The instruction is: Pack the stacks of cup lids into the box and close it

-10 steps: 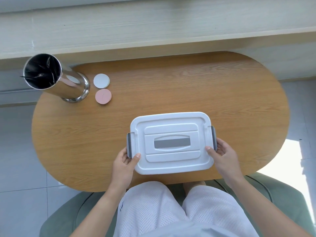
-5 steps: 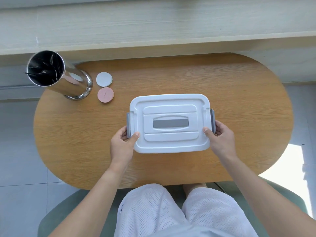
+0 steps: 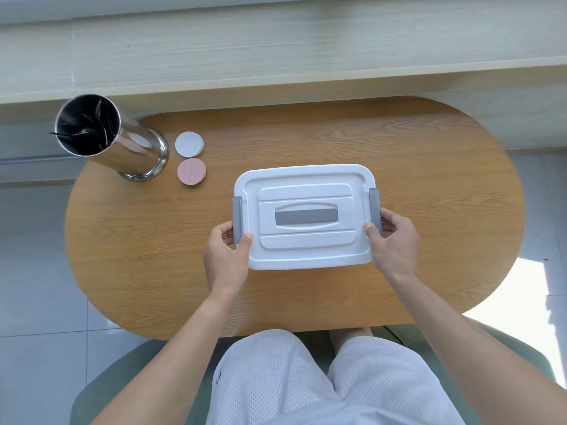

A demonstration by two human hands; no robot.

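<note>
Step in hand: we judge this to be the start of the task – the white plastic storage box sits shut on the wooden tabletop, lid on, both grey side latches down, and the cup lids are not yet inside as far as we can see.
Box position: near the front middle of the tabletop, just ahead of our lap, its grey lid handle lying flat.
Left hand: fingers curled round the box's left end beside the left latch, thumb pressed on the lid's near left corner – a firm hold.
Right hand: the same grip mirrored, fingers wrapped behind the right latch, thumb on the lid's edge.
Cup lids: a white stack and a pink stack lie just beside each other, left of the box and next to the steel canister; how many lids each holds we cannot tell.
Next move: we expect both latches must be flipped up and the lid lifted off, then each stack carried over.
</note>
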